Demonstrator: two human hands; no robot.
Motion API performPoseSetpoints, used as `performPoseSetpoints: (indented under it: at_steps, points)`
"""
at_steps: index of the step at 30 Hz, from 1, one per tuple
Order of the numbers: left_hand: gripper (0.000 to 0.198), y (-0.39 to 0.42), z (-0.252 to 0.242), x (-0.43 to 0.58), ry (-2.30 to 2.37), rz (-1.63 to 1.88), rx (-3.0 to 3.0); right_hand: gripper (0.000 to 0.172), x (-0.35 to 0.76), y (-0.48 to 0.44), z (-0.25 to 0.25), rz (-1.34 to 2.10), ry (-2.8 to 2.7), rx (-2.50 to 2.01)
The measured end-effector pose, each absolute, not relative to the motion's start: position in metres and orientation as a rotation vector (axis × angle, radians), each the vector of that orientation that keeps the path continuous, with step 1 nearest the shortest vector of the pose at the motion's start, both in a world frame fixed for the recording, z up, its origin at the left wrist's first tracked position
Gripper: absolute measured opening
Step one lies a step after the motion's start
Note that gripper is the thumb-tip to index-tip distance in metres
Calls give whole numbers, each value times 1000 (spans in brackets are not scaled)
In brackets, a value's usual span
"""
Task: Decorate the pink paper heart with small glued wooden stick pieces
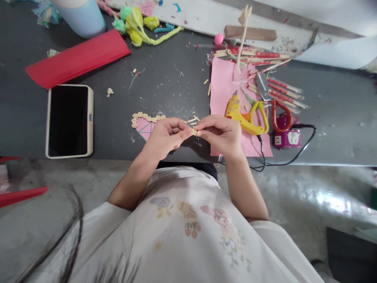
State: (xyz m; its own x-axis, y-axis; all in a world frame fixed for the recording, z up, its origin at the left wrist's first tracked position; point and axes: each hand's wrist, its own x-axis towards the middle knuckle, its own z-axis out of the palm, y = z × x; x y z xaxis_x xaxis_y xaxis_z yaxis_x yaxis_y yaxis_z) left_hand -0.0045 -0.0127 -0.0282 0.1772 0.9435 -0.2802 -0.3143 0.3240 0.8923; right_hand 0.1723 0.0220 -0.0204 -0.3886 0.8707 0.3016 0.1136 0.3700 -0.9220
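Observation:
My left hand [167,137] and my right hand [223,134] meet over the table's front part, fingertips closed. Between them they pinch a small cluster of pale wooden stick pieces [194,133]. Partly under my left hand lies a pink paper shape [143,129] with dark lines, its upper edge bordered by a row of short stick pieces [143,116]. Several loose cut sticks [193,120] lie just beyond my fingertips. To the right of my right hand, a yellow glue gun [235,110] rests on a pink sheet [219,86].
A tablet-like device [70,121] and folded red paper [79,59] lie at left, below a blue-white container [82,19]. Red-handled pliers or cutters [281,116], bagged sticks [282,92], a purple box [287,135] and a black cable [304,145] are at right.

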Motion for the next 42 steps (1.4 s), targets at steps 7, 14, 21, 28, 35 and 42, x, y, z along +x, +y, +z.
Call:
performPoseSetpoints:
  at_steps: [7, 14, 21, 28, 35, 42]
  points:
    - [39, -14, -30, -6, 1021, 976, 860, 14, 180, 24, -21, 1180, -1740, -845]
    - [38, -13, -30, -6, 987, 1003, 847, 17, 181, 27, -22, 1182, -1804, -713]
    - [39, -14, -29, -5, 1025, 1033, 853, 20, 181, 28, -25, 1224, -1814, -678]
    - [37, -13, -31, -5, 1018, 1037, 857, 15, 178, 28, -24, 1237, -1764, -685]
    - [35, -13, -31, -6, 951, 1046, 806, 18, 174, 28, -24, 1268, -1719, -643]
    - [35, -12, -31, -6, 939, 1028, 798, 17, 173, 28, -24, 1273, -1723, -670]
